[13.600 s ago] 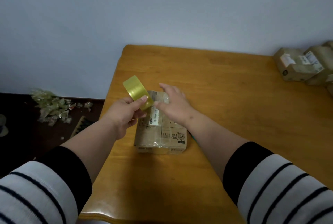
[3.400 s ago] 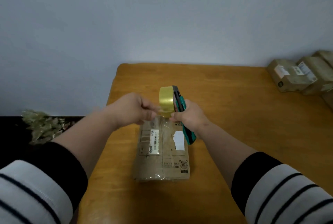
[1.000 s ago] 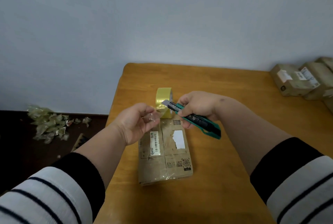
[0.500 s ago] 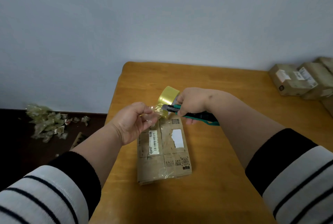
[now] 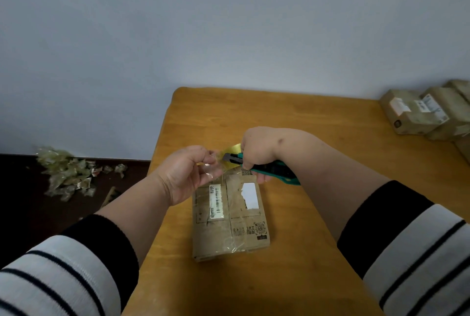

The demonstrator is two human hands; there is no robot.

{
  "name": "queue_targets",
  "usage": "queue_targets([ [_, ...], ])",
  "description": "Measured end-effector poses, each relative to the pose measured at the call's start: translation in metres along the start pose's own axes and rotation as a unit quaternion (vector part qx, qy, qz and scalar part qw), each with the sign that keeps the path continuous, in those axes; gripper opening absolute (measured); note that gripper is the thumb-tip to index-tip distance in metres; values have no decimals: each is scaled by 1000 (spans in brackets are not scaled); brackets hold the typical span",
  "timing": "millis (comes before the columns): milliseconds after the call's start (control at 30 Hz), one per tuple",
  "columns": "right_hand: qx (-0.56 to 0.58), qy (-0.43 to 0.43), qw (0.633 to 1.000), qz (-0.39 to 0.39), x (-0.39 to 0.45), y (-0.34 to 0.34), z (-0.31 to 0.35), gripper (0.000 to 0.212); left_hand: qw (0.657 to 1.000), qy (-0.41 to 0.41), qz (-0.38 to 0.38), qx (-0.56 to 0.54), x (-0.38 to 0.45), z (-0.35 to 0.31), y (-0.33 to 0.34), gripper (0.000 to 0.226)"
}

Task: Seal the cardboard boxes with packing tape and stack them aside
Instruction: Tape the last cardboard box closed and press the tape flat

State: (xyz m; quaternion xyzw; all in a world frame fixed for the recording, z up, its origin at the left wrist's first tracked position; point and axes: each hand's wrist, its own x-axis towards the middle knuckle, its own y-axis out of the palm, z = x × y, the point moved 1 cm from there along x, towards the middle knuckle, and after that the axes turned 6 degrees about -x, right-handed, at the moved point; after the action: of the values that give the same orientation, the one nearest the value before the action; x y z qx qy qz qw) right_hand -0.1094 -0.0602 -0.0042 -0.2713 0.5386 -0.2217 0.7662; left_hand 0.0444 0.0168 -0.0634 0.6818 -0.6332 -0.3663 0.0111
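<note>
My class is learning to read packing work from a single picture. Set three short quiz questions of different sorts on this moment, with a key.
1. True or false: the right hand grips a green utility knife.
2. Multiple choice: what does the left hand pinch? A) the clear tape strip B) the white label C) a cardboard flap
3. Fill in: the box being sealed lies flat on the wooden ____, and other boxes sit at its far right.

Key: 1 true; 2 A; 3 table.
</note>
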Motion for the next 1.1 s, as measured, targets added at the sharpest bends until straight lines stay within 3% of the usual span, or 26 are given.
queue_targets([
  [200, -8, -6, 1000, 3, 3, 5, 2, 17, 1000, 0, 5, 15, 1, 0, -3, 44],
  [300, -6, -7, 1000, 9, 3, 6, -1, 18, 998, -8, -6, 60, 2, -2, -5, 23],
  [433, 6, -8, 1000, 19, 2, 4, -8, 18, 991, -24, 28, 132, 0, -9, -3, 21],
  [533, 50, -13, 998, 28, 2, 0, -16, 20, 988, -26, 42, 145, 1, -15, -4, 43],
  [700, 124, -19, 990, 56, 0, -1, -26, 17, 988, -55, 82, 122, 3, -26, -2, 26],
  [867, 161, -24, 984, 71, -1, -1, -35, 16, 985, -89, 98, 110, 3, -30, 2, 26],
  [1100, 219, -39, 970, 98, -4, -4, -51, 9, 968, -107, 112, 198, 9, -38, 7, 17],
])
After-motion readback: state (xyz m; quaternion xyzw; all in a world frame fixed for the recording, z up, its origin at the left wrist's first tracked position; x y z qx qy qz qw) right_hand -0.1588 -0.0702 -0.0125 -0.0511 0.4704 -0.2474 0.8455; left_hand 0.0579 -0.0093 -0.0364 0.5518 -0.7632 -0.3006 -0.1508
